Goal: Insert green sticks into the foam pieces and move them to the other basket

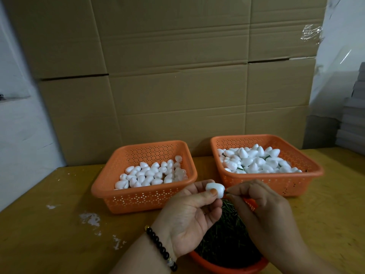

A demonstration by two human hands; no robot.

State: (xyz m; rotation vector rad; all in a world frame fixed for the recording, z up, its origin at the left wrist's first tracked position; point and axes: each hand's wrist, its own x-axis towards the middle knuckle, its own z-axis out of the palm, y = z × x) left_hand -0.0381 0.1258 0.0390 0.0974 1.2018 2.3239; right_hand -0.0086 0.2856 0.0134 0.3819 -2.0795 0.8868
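Here we are over the yellow counter (59,224), both hands up in the middle. The left hand (189,212) has a white foam piece (215,189) pinched between thumb and fingertips, palm turned up, held above the near basket. A dark beaded bracelet (161,247) sits on that wrist. The right hand (262,202) is right beside it, fingers curled in and pinching a green stick (227,193) whose tip meets the right side of the foam piece; only a sliver of the stick shows, so how far in it sits I cannot tell.

Below the hands, the near basket (227,268) is heaped with green sticks (227,234), partly hidden by both wrists.

Further back, 2 orange perforated baskets stand side by side, apart from each other. The left basket (142,198) holds plain white foam pieces (150,174), piled toward its front and right. The right basket (292,182) is fuller, its foam pieces (256,161) showing green stems poking out here and there.

Behind it all, a wall of brown cardboard boxes (167,76), with clear plastic sheeting (339,66) hanging at the right and white scuffs on the counter at the left
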